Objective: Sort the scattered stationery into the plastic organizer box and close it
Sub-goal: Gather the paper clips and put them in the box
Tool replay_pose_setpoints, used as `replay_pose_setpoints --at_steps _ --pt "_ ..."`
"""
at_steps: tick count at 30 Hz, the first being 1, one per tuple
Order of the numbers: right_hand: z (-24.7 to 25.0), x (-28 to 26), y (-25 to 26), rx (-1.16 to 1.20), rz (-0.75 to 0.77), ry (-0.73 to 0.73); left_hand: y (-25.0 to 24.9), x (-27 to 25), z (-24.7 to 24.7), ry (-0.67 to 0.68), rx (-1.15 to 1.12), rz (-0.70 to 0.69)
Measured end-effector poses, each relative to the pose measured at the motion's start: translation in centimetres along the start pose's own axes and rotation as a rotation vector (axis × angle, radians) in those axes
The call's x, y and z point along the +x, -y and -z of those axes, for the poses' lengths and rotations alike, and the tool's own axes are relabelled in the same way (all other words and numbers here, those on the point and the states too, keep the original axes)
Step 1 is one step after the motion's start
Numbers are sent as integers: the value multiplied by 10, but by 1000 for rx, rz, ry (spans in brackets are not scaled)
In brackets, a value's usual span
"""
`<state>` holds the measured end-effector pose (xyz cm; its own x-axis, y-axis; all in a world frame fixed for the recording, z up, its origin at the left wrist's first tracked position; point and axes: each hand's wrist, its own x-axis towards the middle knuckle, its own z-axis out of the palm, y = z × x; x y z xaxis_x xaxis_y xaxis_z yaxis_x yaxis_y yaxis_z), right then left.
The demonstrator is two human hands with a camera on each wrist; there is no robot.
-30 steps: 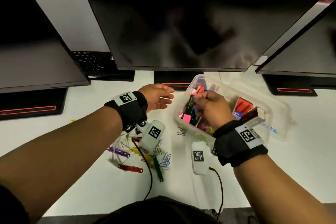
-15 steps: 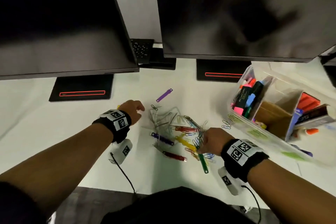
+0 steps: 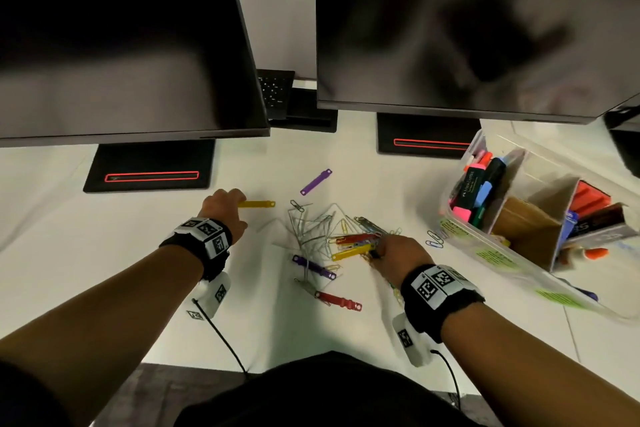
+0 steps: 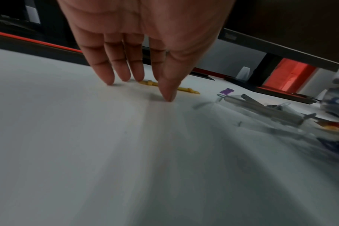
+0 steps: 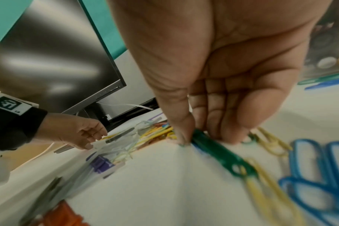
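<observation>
The right hand (image 5: 213,85) pinches a green fastener strip (image 5: 219,150) flat on the surface (image 3: 263,333); the left hand (image 3: 223,210), fingers straight, touches a yellow strip (image 3: 258,204) far left. These light, thin, slippery plastic strips are probably best nipped at 1 end, then carried right to the organizer box (image 3: 491,255).

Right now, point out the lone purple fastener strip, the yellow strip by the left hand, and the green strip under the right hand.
purple fastener strip (image 3: 316,181), head view, mid-length.
yellow strip (image 3: 258,204), head view, its middle.
green strip (image 5: 216,147), right wrist view, its shaft below the fingertips.
</observation>
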<state>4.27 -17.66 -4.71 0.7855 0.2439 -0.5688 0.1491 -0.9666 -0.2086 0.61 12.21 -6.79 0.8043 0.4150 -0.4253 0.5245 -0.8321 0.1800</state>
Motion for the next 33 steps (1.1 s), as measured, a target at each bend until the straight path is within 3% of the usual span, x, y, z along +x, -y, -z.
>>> replay_pose_setpoints --at_steps 3,7,11,15,17,20,28,33 --pt "2 3 1 111 15 -71 -11 -3 -6 12 -32 -54" --pt "0 9 -1 308 33 -124 -34 -8 -18 135 -68 -188" --pt "6 10 -2 242 4 -157 -51 -9 -23 198 -90 -305" --pt "0 10 -4 24 -24 18 -57 -4 -16 36 -159 -223" --pt "-5 10 -4 11 -21 42 -60 -2 -16 52 -159 -146" --pt "-6 9 -4 12 -8 22 -67 -1 -21 119 -105 -118" --pt "12 4 -1 275 47 -156 -91 -7 -29 88 -9 -185" --pt "15 17 3 249 132 -216 -95 -8 -30 91 98 -229"
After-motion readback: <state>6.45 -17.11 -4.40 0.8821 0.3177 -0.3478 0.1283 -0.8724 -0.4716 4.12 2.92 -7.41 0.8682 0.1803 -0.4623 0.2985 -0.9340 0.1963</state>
